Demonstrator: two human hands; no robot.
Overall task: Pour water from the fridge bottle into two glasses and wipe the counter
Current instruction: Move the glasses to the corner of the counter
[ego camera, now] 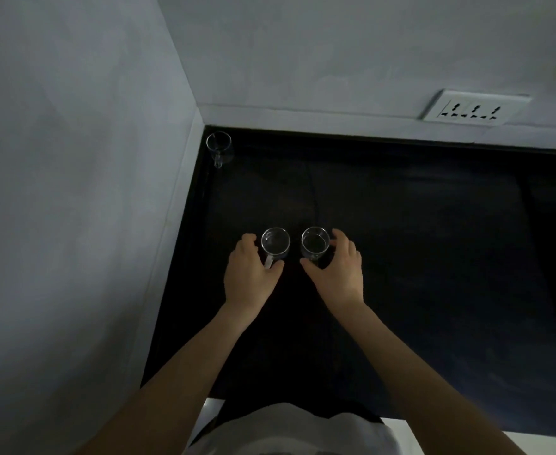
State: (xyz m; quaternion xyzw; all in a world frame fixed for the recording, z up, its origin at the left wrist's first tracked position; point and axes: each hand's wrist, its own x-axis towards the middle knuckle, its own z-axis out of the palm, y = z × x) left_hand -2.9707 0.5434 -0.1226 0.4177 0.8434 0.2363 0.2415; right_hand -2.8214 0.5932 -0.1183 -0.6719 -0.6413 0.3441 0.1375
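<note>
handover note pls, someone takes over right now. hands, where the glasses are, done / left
Left hand: curled round the left glass, by its handle.
Right hand: fingers curved round the right glass; contact unclear.
Both glasses stand upright, side by side and apart, on the black counter. Spare third glass in the far left corner.
Done: glasses set out. Fill level unreadable.
Left: bottle and cloth not in view; pouring unconfirmed, wipe.

Home kitchen: black counter (401,241), wall socket (473,108), glass mugs (275,244).
</note>
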